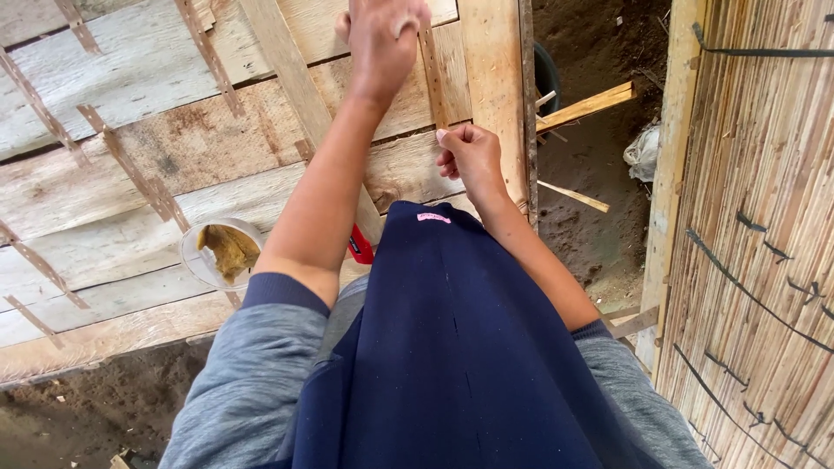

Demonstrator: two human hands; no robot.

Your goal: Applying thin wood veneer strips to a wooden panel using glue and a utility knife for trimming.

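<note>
Bamboo strip [432,82] lies upright on the plank wall [174,148], left hand [382,35] pressing its far end, right hand [469,156] pinching its near end

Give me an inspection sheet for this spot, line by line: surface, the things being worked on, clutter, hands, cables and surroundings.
Surface: rough plank platform, weathered, with gaps between boards.
Job's things: thin wooden strip lying along the planks between the two hands; more such strips lie slanted across the boards.
Clutter: round white bowl holding a yellow-brown lump; a red object partly hidden by the left arm.
Hands: left hand reaches to the far end of the strip; right hand is curled into a fist at its near end.
Cables: nothing seen.
Surroundings: bamboo slat wall with dark ties at right; dirt ground with loose wood pieces.
</note>
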